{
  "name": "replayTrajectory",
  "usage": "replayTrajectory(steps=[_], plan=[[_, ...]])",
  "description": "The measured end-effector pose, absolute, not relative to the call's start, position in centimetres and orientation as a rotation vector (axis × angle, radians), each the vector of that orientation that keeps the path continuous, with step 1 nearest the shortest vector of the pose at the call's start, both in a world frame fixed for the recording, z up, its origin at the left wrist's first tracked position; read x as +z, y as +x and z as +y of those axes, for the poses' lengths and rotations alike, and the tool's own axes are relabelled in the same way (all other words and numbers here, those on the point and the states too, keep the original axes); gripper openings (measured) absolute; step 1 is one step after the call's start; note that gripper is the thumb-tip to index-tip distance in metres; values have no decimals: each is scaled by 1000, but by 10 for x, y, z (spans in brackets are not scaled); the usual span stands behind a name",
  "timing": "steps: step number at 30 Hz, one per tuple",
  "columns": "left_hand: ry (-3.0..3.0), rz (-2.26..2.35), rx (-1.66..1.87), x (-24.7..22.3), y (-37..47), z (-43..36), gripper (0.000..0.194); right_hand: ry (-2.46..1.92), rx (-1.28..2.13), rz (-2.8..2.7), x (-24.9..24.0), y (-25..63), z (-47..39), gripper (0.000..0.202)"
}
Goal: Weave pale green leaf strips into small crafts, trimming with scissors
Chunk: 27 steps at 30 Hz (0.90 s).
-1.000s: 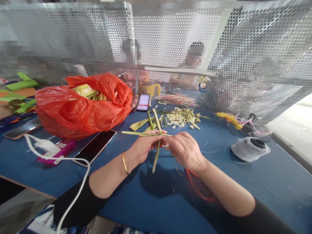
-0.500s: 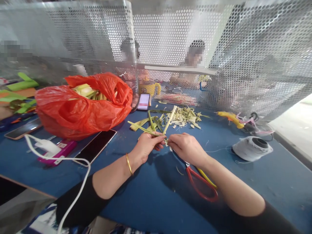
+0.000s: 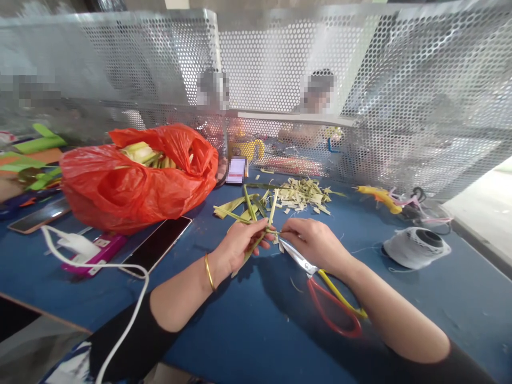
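Observation:
My left hand [image 3: 247, 239], with a gold bangle at the wrist, pinches several crossed green leaf strips [image 3: 273, 208]. One strip points up from the fingers, and another hangs down below the palm. To its right, my right hand [image 3: 316, 242] is closed in a pinch on the end of a thin strip that runs across from the left fingers. Just under the right hand lie scissors [image 3: 306, 266] with one red and one yellow handle, resting on the blue table. Loose leaf pieces [image 3: 232, 205] lie beyond the left hand, beside a heap of cut scraps [image 3: 306, 193].
A red plastic bag [image 3: 140, 184] of leaves stands left, near a dark phone [image 3: 158, 248], a purple power strip [image 3: 94, 256] and a white cable [image 3: 140, 293]. A thread spool [image 3: 416, 248] sits right. A perforated metal screen [image 3: 272, 69] stands behind; people sit beyond it.
My right hand has shifted slightly right, away from the left, uncovering more of the scissors. The upright strip has swung left, and one strip now hangs below my left hand.

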<state>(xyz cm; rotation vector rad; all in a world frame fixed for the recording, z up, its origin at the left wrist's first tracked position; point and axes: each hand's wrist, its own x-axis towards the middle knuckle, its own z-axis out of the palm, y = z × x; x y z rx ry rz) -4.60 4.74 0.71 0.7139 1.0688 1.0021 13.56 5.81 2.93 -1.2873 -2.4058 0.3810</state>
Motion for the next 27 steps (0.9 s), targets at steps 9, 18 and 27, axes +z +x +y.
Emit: replayTrajectory(steps=[9,18,27], plan=[[907,1092,900,0,-37,39,14,-1260,1200,-1699,10,121,65,33],[1209,1169,798,3,-34,34,18,-1390,-86,-2119,28,120,35,36],[1445,1146,715,6,-26,21,30,-1035,538,-1985,17,105,31,16]])
